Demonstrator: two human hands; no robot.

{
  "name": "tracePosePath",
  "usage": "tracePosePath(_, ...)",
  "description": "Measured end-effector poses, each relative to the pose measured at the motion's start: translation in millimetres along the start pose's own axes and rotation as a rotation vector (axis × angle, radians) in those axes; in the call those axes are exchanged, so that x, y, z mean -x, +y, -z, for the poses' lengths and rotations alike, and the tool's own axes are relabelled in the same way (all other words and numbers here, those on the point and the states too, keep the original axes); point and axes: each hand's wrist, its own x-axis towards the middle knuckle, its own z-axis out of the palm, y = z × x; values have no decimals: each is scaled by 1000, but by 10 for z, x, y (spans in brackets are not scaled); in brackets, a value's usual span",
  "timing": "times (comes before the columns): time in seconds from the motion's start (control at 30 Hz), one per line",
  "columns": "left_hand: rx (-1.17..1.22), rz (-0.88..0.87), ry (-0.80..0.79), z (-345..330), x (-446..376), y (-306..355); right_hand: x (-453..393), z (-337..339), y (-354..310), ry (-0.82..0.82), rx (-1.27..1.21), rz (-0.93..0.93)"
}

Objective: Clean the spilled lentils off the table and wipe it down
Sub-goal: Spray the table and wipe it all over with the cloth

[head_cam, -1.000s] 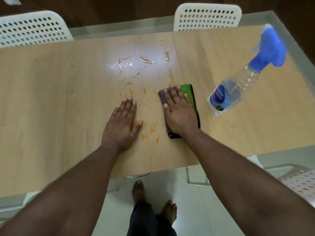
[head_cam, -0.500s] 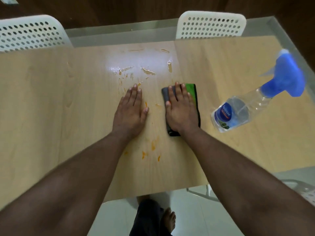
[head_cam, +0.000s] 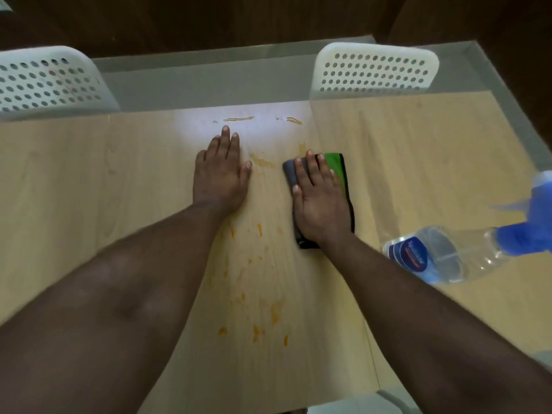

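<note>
Orange lentil smears (head_cam: pixel 257 331) lay on worktop (head_cam: pixel 89 180) between arms. Right hand (head_cam: pixel 319 201), fingers straight, pressed cloth (head_cam: pixel 339 164) flat for wiping; left hand (head_cam: pixel 219 174), fingers spread, probably bracing. Bottle (head_cam: pixel 442 255) lay right.

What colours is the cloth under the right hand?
Grey and green cloth, black-edged; head view.

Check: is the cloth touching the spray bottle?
Apart. The head view shows bare table between the cloth under the right hand and the spray bottle.
</note>
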Motion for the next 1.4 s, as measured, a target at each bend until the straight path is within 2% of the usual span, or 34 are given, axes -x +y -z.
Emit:
tracePosePath(0.2, 13, 28, -6, -12, -10, 20, 383, 62, 109, -71, -16, 185)
tracePosePath(0.3, -22, 29, -14, -42, -69, 13, 177, 81, 193, -28, -18, 122)
tracePosePath(0.47, -28, 32, -13, -107, -98, -27, -776, 7, -10, 20, -11, -54)
tracePosePath(0.53, -13, 34, -21, -93, -99, -30, -782, 5, -131, -3, -11, -9)
tracePosePath(0.63, -10, 40, -26, -63, -94, -22, -376, 87, -103, -71, -13, 160)
tracePosePath(0.7, -10, 43, -43, -59, -119, -18, -199, 132, 29, -99, -27, 180)
tracePosePath(0.77, -9, 47, -44, -80, -117, -23, -274, 114, 117, -63, -20, 120)
tracePosePath(0.9, -19, 41, -44, -120, -134, -40, -1046, 64, 21, 8, -7, -52)
tracePosePath(0.97, -23, 37, -31, -131, -138, -41, -1334, 40, -113, 6, -5, -80)
tracePosePath(1.03, -16, 37, -32, -128, -137, -49, -1296, 42, -223, -10, 2, -13)
tracePosePath(1.17, -20, 37, -44, -99, -150, -43, -674, 122, -80, -89, -18, 176)
tracePosePath(1.27, -13, 36, -50, -112, -149, -44, -668, 136, 139, -61, -17, 124)
tracePosePath(1.4, -19, 39, -31, -155, -165, -67, -1351, 101, 85, 7, -7, -46)
